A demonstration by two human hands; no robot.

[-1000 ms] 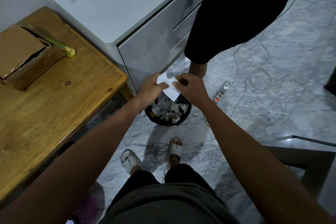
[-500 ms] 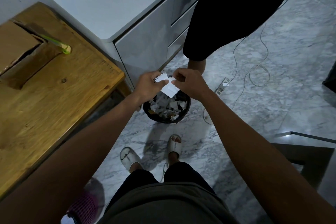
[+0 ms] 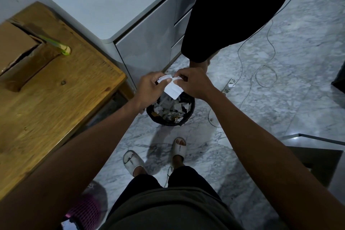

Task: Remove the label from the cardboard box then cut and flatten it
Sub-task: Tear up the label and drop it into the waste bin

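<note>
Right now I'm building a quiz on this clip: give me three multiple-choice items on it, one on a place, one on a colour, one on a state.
1. Where do the hands hold the white label?
A. over the black bin on the floor
B. over the wooden table
C. on the cabinet top

2. What colour is the cutter by the cardboard box?
A. red
B. green
C. blue

3. How does the label stand?
A. still stuck on the box
B. pinched between both hands
C. lying on the floor

Answers: 1 A, the left hand and right hand hold the label above the bin of paper scraps. 2 B, the cutter beside the cardboard box on the table is green. 3 B, both hands pinch it, off the box.
</note>
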